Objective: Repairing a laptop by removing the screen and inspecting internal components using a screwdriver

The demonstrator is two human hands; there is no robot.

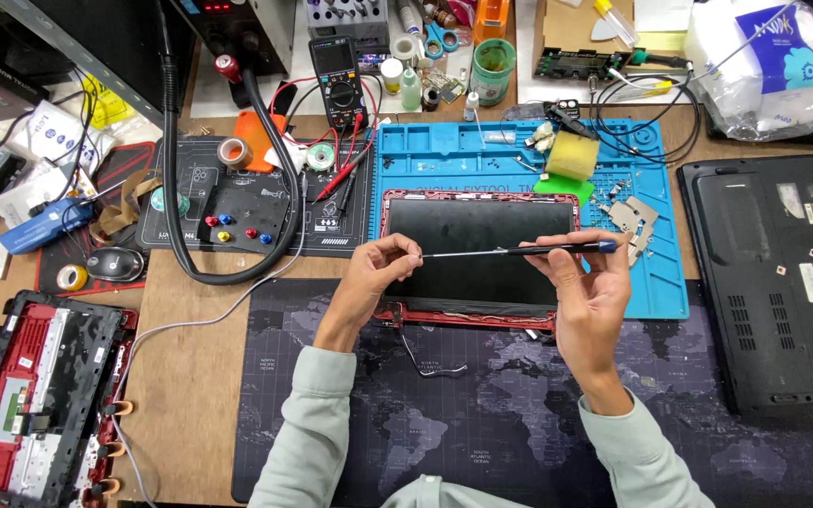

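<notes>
Slim black precision screwdriver with blue end cap [519,250] held level above the dark laptop screen panel in its red frame [477,259]. Right hand [587,292] pinches the handle; left hand [376,273] fingertips nip the tip. Judged light, rigid, slippery; grip the handle.

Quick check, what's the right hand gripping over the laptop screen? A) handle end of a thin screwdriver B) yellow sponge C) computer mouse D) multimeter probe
A: the right hand grips the dark handle of the thin screwdriver, held level above the laptop screen panel, while the left hand pinches its metal tip end.
</notes>
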